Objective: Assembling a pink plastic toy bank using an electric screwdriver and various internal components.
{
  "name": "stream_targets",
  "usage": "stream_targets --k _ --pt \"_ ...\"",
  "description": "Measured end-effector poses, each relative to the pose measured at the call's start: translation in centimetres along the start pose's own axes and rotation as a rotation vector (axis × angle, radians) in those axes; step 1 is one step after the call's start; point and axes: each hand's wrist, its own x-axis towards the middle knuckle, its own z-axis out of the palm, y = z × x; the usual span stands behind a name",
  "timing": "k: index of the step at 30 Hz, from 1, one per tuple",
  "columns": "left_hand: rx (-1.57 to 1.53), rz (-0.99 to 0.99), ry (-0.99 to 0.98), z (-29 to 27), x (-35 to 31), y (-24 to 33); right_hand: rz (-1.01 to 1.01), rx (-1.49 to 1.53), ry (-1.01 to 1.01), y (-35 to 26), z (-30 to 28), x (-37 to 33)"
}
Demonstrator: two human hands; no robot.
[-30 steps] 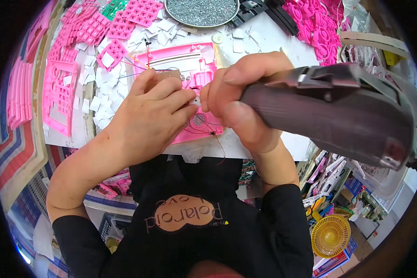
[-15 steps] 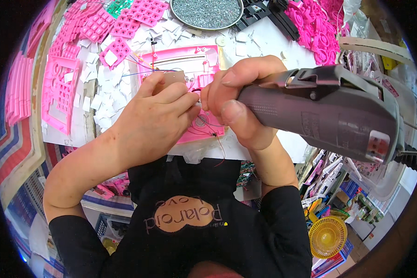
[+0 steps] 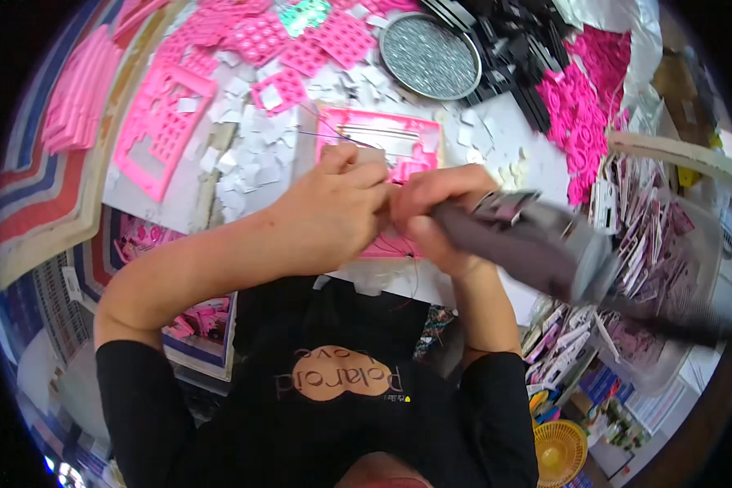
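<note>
My right hand (image 3: 447, 215) is wrapped round the front end of a dark grey electric screwdriver (image 3: 520, 252), whose body slants off to the right with a hanging lever on top; motion blurs its rear. The tip is hidden behind my fingers. My left hand (image 3: 333, 215) is closed, fingertips pinched against those of the right, over a pink plastic casing (image 3: 423, 163). What the left fingers hold is hidden. A small tan board (image 3: 370, 154) shows just beyond the left knuckles. Thin wires (image 3: 333, 134) run out past the casing's upper left, and reddish ones near its lower edge.
Beyond the casing stands a round dish of small metal screws (image 3: 431, 55). White paper squares (image 3: 256, 163) lie scattered to the left, with pink keypad pieces (image 3: 305, 57) and a pink frame (image 3: 163, 122). Black parts (image 3: 516, 57) and bright pink pieces (image 3: 573, 122) lie at far right.
The whole view has tilted and shifted, so the table appears further right and lower. The screwdriver's rear has swung toward me. Both hands stay together over the casing.
</note>
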Motion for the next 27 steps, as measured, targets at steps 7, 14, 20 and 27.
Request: stream_targets --k 7,14,20,27 --pt "0.037 -0.349 0.3 -7.0 -3.4 -4.2 -0.159 0.306 0.383 -4.7 -4.8 1.2" --pt "0.343 -0.864 0.342 -15.4 -8.3 -13.0 -0.113 0.243 0.501 -5.4 -7.0 0.8" --pt "0.098 -0.527 0.252 -11.1 -1.0 -11.4 -0.071 0.318 0.558 -3.8 -4.5 1.8" --pt "0.318 -0.193 -0.031 -2.7 13.7 -14.2 -0.104 0.29 0.503 -4.2 -4.2 3.2"
